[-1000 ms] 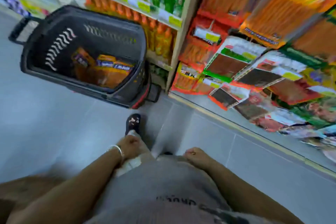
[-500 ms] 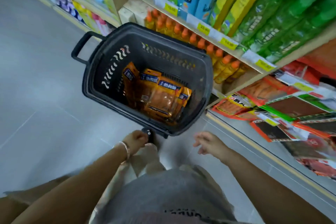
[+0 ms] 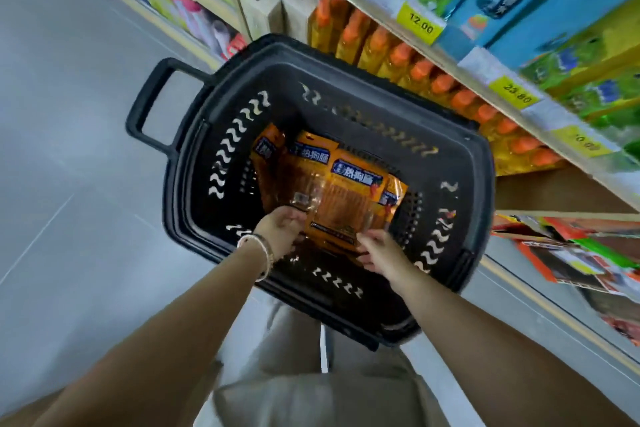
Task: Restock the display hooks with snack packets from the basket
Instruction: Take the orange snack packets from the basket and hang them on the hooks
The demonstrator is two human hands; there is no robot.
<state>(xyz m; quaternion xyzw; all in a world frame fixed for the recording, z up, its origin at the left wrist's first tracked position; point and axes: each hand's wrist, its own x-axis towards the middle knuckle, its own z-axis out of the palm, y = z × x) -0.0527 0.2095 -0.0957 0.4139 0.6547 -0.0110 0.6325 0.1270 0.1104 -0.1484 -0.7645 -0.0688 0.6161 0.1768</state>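
Observation:
A black plastic basket (image 3: 194,170) stands on the floor in front of me and holds several orange snack packets (image 3: 346,194) with blue labels. Both my hands reach inside it. My left hand (image 3: 280,230), with a bracelet at the wrist, grips the near left edge of the top packet. My right hand (image 3: 377,250) pinches the near right corner of the same stack. The display hooks with hanging snack packets (image 3: 568,253) are low at the right edge, partly cut off.
Shelves run along the right and far side: orange-capped bottles (image 3: 426,76) just behind the basket, green and blue boxes (image 3: 540,3) above, yellow price tags (image 3: 420,24) on the shelf edge. Grey tiled floor (image 3: 69,149) lies to the left. The basket's handle (image 3: 152,104) sticks out left.
I have leaned over the basket. Both hands moved from near my knees forward into it and took hold of the orange packets. The hook display slid toward the right edge of view.

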